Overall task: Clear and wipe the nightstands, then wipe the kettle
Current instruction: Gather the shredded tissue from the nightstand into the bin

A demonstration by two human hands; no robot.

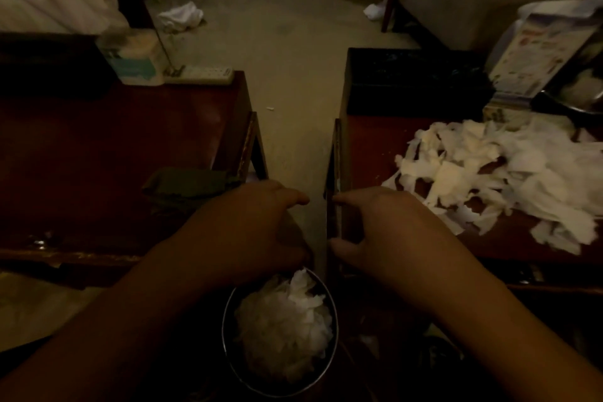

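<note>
Head view, landmark: the round bin (280, 333) stands on the floor in the gap between the two nightstands, part filled with white torn paper.
Left hand: the left hand (251, 232) hovers over the bin's far left rim, fingers loosely curled, thumb pointing toward the gap; it holds nothing that shows.
Right hand: the right hand (391, 238) sits just right of the bin, beyond its far rim, against the inner edge of the right nightstand (365, 153); whether the fingers grip that edge or only rest on it, I cannot tell in this dim light.
Task's thing: the paper scraps (502, 176) lie heaped on the right nightstand, up and to the right of the bin, the heap stretching from the inner side toward the outer side.
Left nightstand: the left nightstand (130, 147) lies up and left of the bin, with a dark green cloth (186, 184) near its inner front corner and a tissue pack (133, 55) and power strip (202, 73) at the back.
Kettle: a dark handle-like shape shows far right of the bin; too dim to name.
Deciding relation: the heap is right of the right hand, which is plainly nearer; I judge a sweep leftward toward the bin fits.
</note>
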